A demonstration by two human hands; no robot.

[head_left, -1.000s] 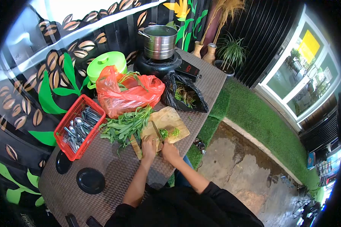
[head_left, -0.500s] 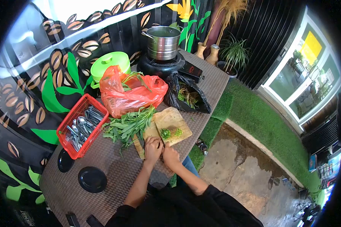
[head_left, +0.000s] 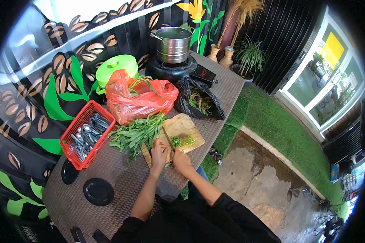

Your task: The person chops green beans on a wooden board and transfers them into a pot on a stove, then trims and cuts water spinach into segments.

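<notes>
My right hand [head_left: 181, 161] is closed round the handle of a knife [head_left: 167, 137], whose blade points away from me over the wooden cutting board [head_left: 186, 126]. Chopped greens [head_left: 177, 141] lie on the board just right of the blade. On the board's near left part, my left hand [head_left: 159, 153] has its fingers bent together; what they hold, if anything, is too small to make out. A pile of leafy green stems [head_left: 136, 135] spreads over the table at the board's left side.
Behind the board are a red plastic bag [head_left: 140, 101] and a black bag [head_left: 200, 99] with greens. A steel pot [head_left: 173, 45] stands on a stove, near a green lidded pot [head_left: 115, 69]. At left are a red cutlery basket [head_left: 87, 133] and black plates [head_left: 98, 191].
My left hand has shifted slightly left and away from me, apart from the right hand. My right hand and the knife have moved only a little.
</notes>
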